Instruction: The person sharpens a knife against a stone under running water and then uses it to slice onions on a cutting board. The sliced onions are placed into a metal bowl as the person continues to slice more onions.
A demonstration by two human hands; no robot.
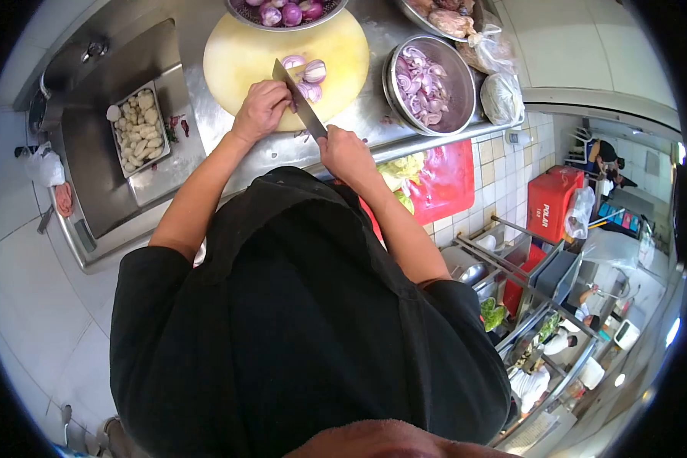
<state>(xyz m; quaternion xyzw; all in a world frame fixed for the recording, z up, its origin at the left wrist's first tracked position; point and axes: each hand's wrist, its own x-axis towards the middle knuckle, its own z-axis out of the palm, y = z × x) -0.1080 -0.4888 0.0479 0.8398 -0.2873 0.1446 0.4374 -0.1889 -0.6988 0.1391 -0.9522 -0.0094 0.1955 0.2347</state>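
My right hand [346,155] is wrapped round the handle of a large knife [301,101], whose blade points up and left across a round yellowish cutting board [229,65]. Beside the blade, on its left, my left hand [266,109] has its fingers curled at the board; whatever is under the fingertips is mostly hidden. Pieces of purple onion [314,72] lie on the board just right of the blade. A metal bowl [469,95] of sliced onion stands to the right. Whole peeled onions [291,14] fill a colander at the board's far edge.
At left, a steel sink [99,164] contains a tray of pale peeled pieces [139,131]. Plastic bags [501,99] and another filled bowl stand at upper right. A red tray [449,177] with leafy greens sits below the counter edge. Several people work by racks at far right.
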